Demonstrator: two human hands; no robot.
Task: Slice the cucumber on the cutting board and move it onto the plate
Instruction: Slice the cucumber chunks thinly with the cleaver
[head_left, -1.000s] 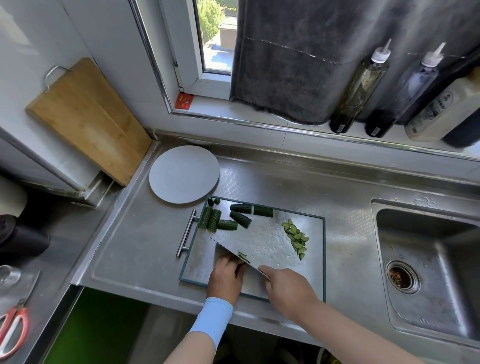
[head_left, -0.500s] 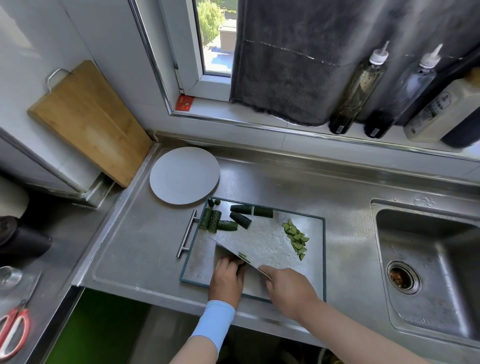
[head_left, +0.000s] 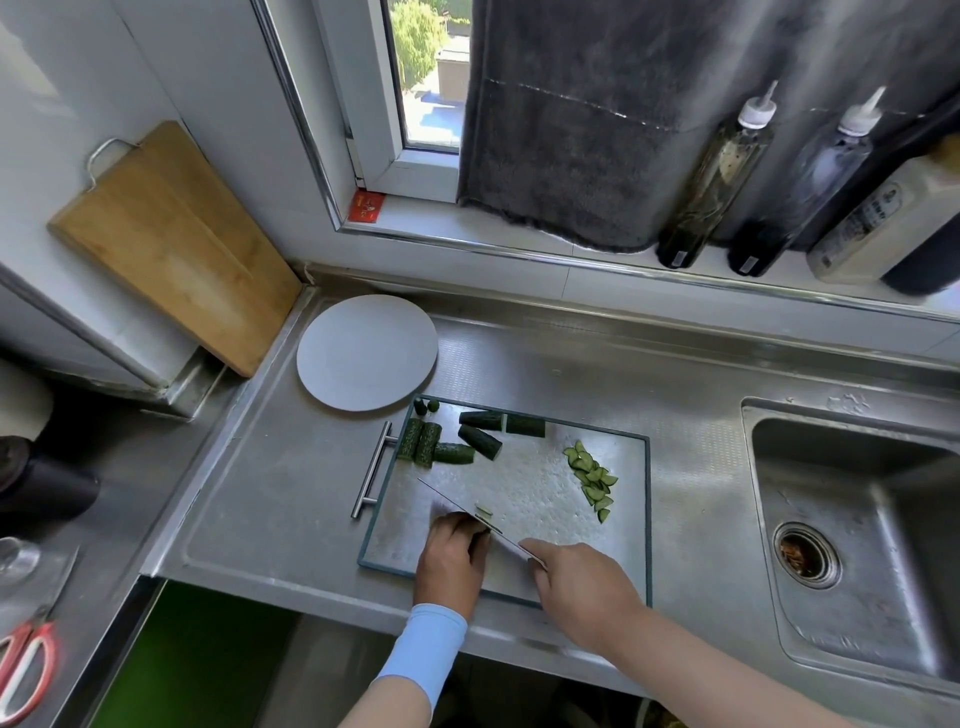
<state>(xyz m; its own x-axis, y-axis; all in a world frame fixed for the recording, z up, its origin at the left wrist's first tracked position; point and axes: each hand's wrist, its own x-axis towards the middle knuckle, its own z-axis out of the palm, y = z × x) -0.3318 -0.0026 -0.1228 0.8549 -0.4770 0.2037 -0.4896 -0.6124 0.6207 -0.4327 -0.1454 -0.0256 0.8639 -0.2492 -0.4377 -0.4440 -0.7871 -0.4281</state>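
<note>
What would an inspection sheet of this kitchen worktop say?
Surface: steel counter carrying a cutting board.
Job's things: cucumber chunks at the board's far left, slices at its right; plate without cucumber.
Clutter: scissors far left; wooden board against the wall.
Hands: left hand steadies a cucumber piece; right hand grips the knife, blade at that piece.
Cables: nothing seen.
Surroundings: sink at right; bottles on the windowsill.

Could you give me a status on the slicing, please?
Right hand grips knife; left hand pins cucumber piece. Slices on board, none on plate. Uncut chunks near plate.
</note>
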